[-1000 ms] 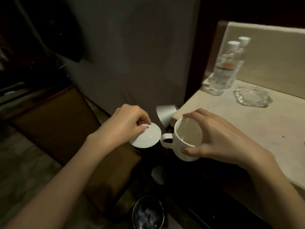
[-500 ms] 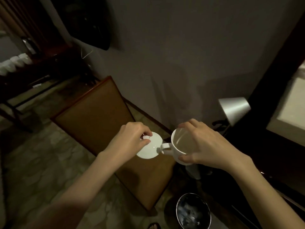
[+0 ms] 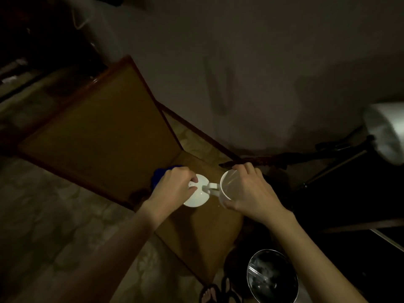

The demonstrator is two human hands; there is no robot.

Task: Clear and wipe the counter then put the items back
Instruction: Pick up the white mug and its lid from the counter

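Mug and lid held over the chair seat

The right hand [image 3: 251, 193] grips the white mug [image 3: 227, 189] by its rim from above, fingers curled over the far edge and thumb on the near side; the mug hangs mouth up, its handle [image 3: 211, 188] pointing left toward the lid. The left hand [image 3: 175, 185] pinches the knob of the white round lid [image 3: 197, 196], held about level, its edge just beside the handle. Both hang above the brown chair [image 3: 105, 136] seat, near its back edge. A blue cloth [image 3: 158, 176] shows behind the left hand. A metal bin [image 3: 273, 278] stands on the floor at lower right.
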